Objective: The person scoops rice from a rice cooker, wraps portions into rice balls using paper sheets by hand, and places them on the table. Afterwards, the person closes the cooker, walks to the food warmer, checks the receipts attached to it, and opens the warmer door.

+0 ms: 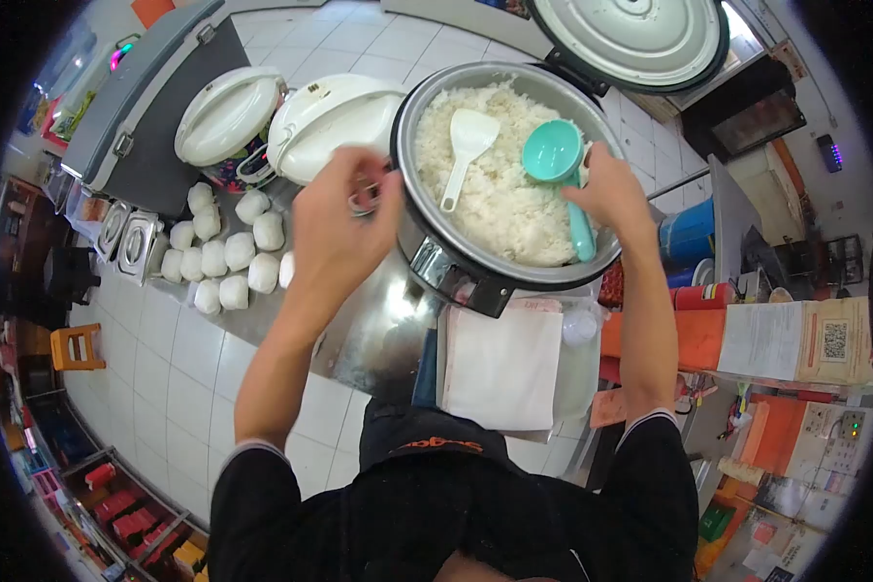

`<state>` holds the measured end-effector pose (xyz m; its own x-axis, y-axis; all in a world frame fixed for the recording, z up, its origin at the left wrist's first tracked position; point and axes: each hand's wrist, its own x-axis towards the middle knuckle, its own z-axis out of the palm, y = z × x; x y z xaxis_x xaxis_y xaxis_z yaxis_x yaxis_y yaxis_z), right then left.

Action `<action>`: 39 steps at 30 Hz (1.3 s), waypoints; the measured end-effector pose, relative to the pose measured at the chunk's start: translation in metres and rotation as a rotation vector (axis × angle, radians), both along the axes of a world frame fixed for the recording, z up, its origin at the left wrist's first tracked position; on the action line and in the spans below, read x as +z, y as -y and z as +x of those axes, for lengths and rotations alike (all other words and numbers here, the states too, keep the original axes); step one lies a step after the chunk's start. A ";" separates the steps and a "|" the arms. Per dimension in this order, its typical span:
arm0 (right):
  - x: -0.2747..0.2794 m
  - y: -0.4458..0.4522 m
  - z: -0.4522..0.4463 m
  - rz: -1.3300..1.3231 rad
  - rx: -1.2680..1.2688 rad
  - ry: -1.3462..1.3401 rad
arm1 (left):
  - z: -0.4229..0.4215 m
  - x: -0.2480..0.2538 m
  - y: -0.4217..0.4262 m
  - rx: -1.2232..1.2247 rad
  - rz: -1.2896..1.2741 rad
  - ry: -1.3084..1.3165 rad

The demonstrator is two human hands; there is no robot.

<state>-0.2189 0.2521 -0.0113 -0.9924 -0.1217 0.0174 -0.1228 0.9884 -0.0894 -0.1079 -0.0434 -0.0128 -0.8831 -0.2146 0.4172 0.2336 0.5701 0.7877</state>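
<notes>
A large rice cooker (427, 209) stands open, full of white rice (514, 228). On the rice lie a white rice paddle (468, 145) and a turquoise ladle (553, 152), its bowl facing up. My right hand (611, 191) reaches over the cooker's right rim, fingers closed around the ladle's neck; the handle's end shows below the hand. My left hand (351, 199) is beside the cooker's left rim, smeared by motion, with its fingers curled. Something small and dark shows between those fingers, but I cannot make out whether it is held.
Several white round bundles (240, 250) sit on the metal table (378, 325) at left, near two white-lidded containers (228, 116) and a grey cooler box (155, 107). White sheets (502, 364) lie in front of the cooker. The cooker's raised lid (635, 39) is behind.
</notes>
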 end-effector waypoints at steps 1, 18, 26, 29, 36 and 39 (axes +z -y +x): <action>-0.008 -0.004 -0.004 0.001 0.032 -0.033 | -0.018 0.013 -0.010 -0.079 -0.038 0.050; 0.064 -0.200 -0.189 -0.941 -0.155 -0.877 | -0.118 -0.001 -0.072 -0.085 -0.771 0.507; 0.083 -0.197 -0.218 -1.414 -0.115 -0.427 | -0.129 -0.015 -0.071 -0.036 -0.758 0.470; 0.080 -0.203 -0.217 -1.477 -0.100 -0.484 | -0.136 -0.028 -0.067 -0.023 -0.704 0.372; 0.094 -0.180 -0.150 -1.438 0.153 -0.653 | -0.061 0.034 -0.066 -0.037 -0.218 0.138; 0.081 -0.216 -0.160 -1.280 0.353 -0.611 | 0.005 0.043 -0.040 0.079 0.019 0.216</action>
